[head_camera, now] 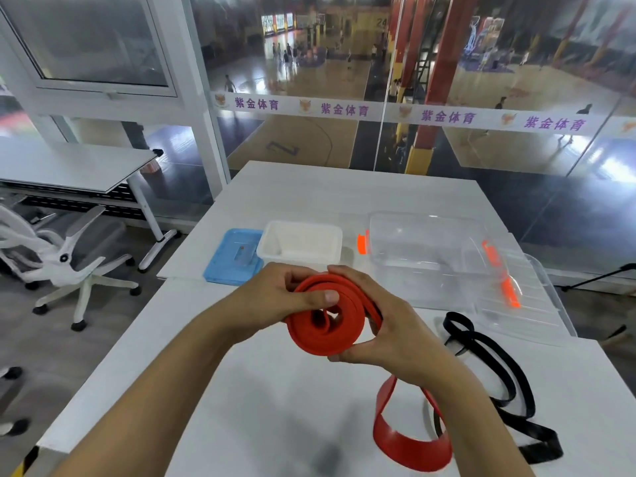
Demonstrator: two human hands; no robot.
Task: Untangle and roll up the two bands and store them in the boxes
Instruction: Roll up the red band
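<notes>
A red band (344, 325) is partly wound into a loose coil held above the white table (241, 390). My left hand (275, 297) grips the coil's left side with the thumb across its top. My right hand (385, 325) cups the coil's right side. The unrolled tail of the red band loops down under my right wrist and lies on the table at the lower right. A black band (506, 380) lies loose on the table to the right. A small white box (299, 246) and a large clear box (426, 256) with orange clips stand behind my hands.
A blue lid (230, 256) lies left of the white box. A clear lid (537, 297) rests against the clear box on the right. A white office chair (69, 259) and another table stand at the left. A glass wall runs behind the table.
</notes>
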